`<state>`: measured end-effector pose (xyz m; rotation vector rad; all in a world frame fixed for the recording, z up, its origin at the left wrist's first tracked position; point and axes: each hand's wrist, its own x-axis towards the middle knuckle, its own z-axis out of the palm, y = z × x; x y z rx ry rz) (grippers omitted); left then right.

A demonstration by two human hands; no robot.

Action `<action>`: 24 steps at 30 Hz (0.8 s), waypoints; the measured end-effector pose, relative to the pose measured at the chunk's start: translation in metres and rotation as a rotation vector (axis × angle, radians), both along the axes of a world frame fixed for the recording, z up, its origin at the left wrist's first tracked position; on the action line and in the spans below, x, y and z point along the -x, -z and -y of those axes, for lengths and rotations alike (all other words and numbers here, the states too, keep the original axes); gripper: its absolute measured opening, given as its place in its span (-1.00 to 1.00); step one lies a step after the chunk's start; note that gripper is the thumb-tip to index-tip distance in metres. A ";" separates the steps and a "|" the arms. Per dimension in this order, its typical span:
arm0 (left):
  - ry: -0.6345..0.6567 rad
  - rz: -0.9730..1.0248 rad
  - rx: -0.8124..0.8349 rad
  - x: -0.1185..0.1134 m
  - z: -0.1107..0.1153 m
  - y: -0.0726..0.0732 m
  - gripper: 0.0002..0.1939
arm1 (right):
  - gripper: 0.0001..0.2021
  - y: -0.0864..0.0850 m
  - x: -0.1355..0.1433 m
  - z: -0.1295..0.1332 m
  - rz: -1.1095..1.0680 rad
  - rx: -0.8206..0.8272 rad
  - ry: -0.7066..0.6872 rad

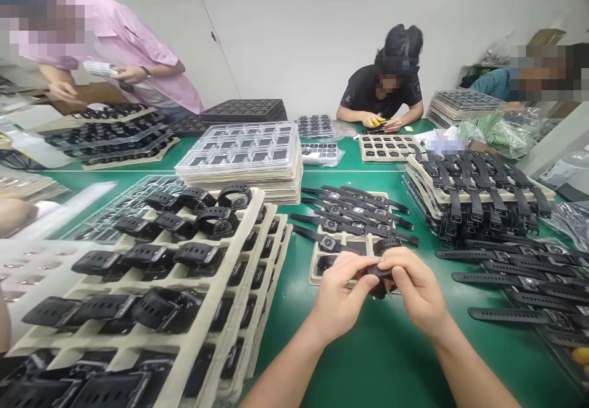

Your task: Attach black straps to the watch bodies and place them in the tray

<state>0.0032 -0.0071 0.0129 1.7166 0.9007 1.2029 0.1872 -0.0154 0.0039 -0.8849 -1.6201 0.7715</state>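
The held piece (379,271) is black; the straps (148,253) at left are black too, patterned with rows of oval holes; their trays (229,270) are cream; the flat watches (328,243) show black bands and grey backs; the table (396,353) is green, crossed by a thin white line (368,172); the wall (285,34) is pale grey; around stand a pink shirt (131,34), a black shirt (361,92) and a teal sleeve (490,83).

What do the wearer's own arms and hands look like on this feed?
Both forearms are bare, with no sleeves in view. The left hand and right hand are ungloved, and no watch or band shows at either wrist.
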 end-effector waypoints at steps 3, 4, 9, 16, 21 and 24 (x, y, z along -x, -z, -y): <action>-0.012 0.067 0.065 -0.002 0.001 0.003 -0.71 | -0.79 0.002 0.007 0.001 0.024 0.001 0.065; -0.007 0.137 0.131 -0.004 0.001 0.004 -0.66 | -0.78 0.003 0.009 0.002 -0.007 0.015 0.100; 0.035 0.413 0.381 -0.011 0.004 0.002 -0.58 | -0.78 0.008 0.011 0.005 -0.170 0.099 0.199; -0.068 0.322 0.258 -0.010 0.000 0.003 -0.74 | -0.83 0.006 0.006 0.001 -0.034 0.017 0.139; -0.080 0.366 0.349 -0.012 0.001 0.003 -0.70 | -0.72 0.011 0.009 0.003 -0.107 0.067 0.148; -0.095 0.385 0.384 -0.013 0.002 0.001 -0.72 | -0.82 0.012 0.007 0.003 -0.169 0.069 0.234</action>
